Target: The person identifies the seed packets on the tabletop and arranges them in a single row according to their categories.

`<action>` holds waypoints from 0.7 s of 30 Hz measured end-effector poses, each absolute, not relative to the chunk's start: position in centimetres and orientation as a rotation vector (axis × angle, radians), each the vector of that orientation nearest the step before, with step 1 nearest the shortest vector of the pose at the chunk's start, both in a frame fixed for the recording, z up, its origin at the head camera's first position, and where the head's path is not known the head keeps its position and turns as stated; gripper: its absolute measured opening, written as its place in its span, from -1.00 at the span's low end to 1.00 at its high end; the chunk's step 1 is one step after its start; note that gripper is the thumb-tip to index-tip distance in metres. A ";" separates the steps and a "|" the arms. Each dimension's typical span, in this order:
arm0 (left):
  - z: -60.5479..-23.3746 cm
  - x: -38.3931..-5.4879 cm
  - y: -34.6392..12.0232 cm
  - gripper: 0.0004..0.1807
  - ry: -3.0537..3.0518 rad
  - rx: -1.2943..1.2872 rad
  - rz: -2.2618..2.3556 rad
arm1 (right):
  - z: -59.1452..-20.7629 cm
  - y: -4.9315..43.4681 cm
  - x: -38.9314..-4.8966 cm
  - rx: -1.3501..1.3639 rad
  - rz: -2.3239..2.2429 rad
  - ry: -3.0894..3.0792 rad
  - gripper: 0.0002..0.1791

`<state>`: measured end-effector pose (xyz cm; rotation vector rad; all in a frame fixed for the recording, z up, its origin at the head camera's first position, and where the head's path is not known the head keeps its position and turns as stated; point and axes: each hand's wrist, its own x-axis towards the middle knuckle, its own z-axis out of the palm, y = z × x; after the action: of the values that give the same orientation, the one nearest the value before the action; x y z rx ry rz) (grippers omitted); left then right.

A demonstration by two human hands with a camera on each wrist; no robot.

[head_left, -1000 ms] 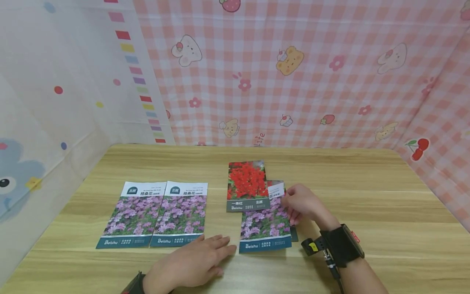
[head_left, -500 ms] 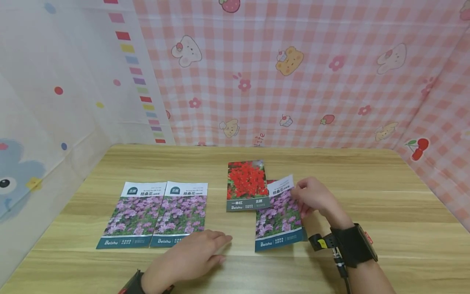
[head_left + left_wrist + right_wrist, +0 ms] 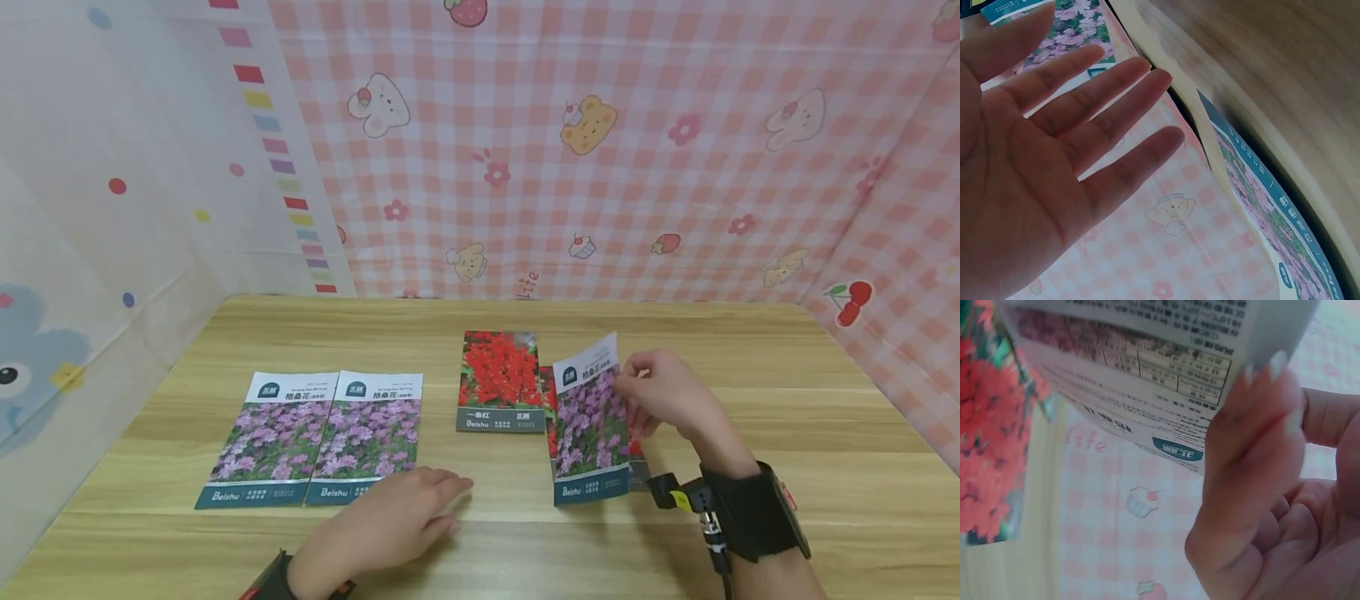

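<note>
Packet with purple flowers (image 3: 590, 425) stands tilted over a red-flower packet (image 3: 549, 402), right edge pinched by the right hand (image 3: 667, 396), bare counter (image 3: 504, 479) separating it from the left hand (image 3: 390, 518), whose fingers (image 3: 1094, 92) are apart.

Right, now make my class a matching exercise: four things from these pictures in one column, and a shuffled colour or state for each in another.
Column one
1. Left hand
2. Right hand
3. Nearer red-flower packet
4. Checked cloth

Column two
A. Pinching a purple-flower packet
B. Pink and white
C. Fingers outstretched, holding nothing
D. Lying partly hidden in the head view

Pairs: 1-C, 2-A, 3-D, 4-B
</note>
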<state>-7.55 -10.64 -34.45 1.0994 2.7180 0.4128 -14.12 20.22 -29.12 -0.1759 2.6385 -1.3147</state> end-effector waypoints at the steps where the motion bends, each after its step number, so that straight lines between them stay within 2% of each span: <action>1: -34.4 -7.6 -10.6 -0.56 2.722 1.087 0.424 | -28.9 20.1 -14.0 -0.180 -1.323 2.643 -0.84; 9: -34.3 -7.8 -10.5 -0.60 2.798 1.014 0.590 | -27.4 18.9 -12.6 -0.284 -1.469 2.590 -0.87; 21: -33.9 -8.0 -10.6 -0.55 2.800 0.848 0.798 | -27.5 17.0 -11.6 -0.644 -1.598 2.466 -0.94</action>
<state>-8.03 -10.65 -33.92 0.8478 2.7995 0.7977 -11.64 17.00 -27.48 -0.6444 2.4663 -1.5985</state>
